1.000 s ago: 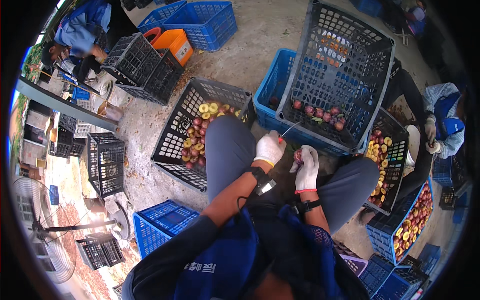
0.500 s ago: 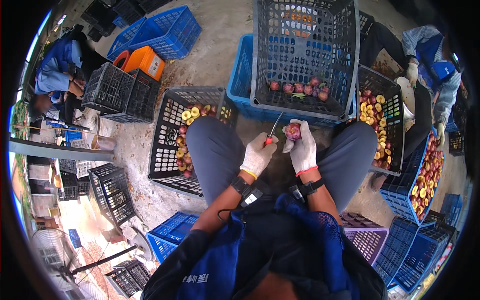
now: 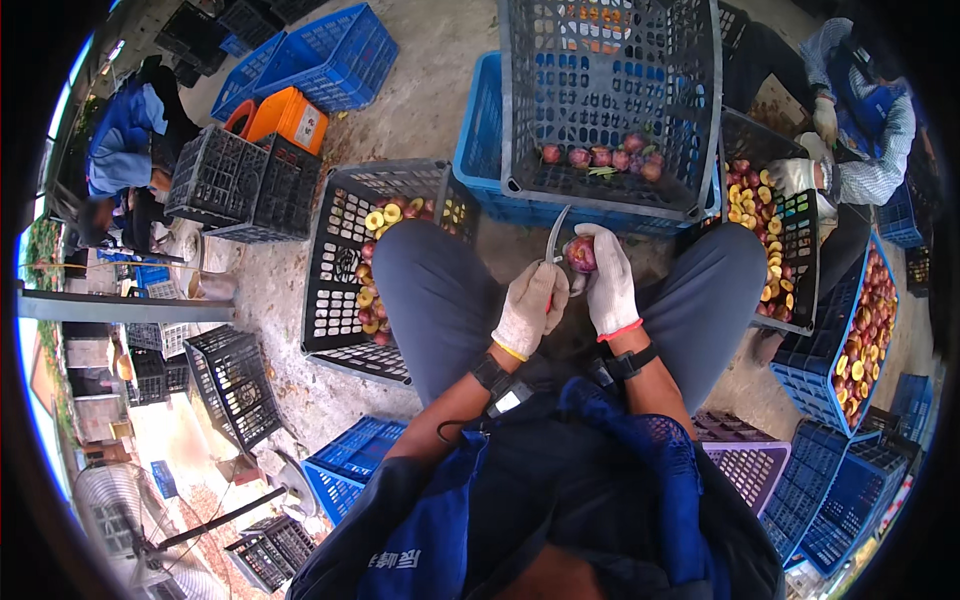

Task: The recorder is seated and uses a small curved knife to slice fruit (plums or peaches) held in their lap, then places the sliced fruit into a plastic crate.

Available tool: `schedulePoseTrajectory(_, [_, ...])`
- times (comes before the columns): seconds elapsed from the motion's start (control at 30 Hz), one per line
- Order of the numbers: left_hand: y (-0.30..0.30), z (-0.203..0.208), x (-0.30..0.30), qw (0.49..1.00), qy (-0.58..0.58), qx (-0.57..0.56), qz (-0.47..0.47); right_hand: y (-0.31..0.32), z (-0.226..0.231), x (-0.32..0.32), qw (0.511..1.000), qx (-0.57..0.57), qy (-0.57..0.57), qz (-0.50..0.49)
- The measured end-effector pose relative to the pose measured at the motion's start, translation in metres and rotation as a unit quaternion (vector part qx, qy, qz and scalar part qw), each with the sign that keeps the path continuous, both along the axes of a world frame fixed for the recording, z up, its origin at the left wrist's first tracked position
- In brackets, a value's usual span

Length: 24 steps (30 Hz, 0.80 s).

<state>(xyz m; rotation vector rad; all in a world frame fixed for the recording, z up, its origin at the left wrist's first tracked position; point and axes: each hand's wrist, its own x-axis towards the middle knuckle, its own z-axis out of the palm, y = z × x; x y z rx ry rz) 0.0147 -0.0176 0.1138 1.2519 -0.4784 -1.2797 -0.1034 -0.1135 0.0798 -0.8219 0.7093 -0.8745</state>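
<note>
My left hand [image 3: 528,308], in a white work glove, is closed round the handle of a small curved knife [image 3: 556,235]. Its blade points up and away from me, just left of a purple-red plum [image 3: 579,254]. The plum sits in the gloved fingers of my right hand [image 3: 611,284]. Whether the blade touches the fruit I cannot tell. Both hands are between my knees, in front of a tilted black crate [image 3: 610,110] with several whole plums [image 3: 601,157] at its lower edge.
A blue crate [image 3: 480,150] supports the black one. Halved plums lie in a black crate [image 3: 330,250] beside my left knee and another [image 3: 800,235] beyond my right knee. There a co-worker's gloved hand [image 3: 793,177] reaches in. A blue crate [image 3: 810,365] of plums stands farther right.
My left hand has moved right, toward the plum, and the blade now stands more upright. The plum has shifted slightly up and left. The right-hand co-worker's glove now reaches into the crate.
</note>
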Motion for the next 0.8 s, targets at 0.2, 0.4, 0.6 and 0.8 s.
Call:
schedulePoseTrajectory(0.2, [0.004, 0.009, -0.002, 1.000, -0.003, -0.024, -0.005, 0.010, 0.014, 0.007, 0.992, -0.067, 0.102, 0.022])
schedulePoseTrajectory(0.4, [0.001, 0.010, -0.004, 0.999, -0.041, 0.008, 0.006, 0.010, 0.017, 0.010, 0.993, -0.048, 0.106, 0.023])
schedulePoseTrajectory(0.6, [-0.005, -0.024, -0.008, 0.970, -0.230, -0.071, 0.019, 0.005, 0.001, 0.009, 0.989, -0.071, 0.123, 0.031])
schedulePoseTrajectory(0.8, [-0.004, -0.031, -0.003, 0.925, -0.373, -0.019, 0.072, 0.009, 0.014, 0.029, 0.979, -0.107, 0.167, 0.041])
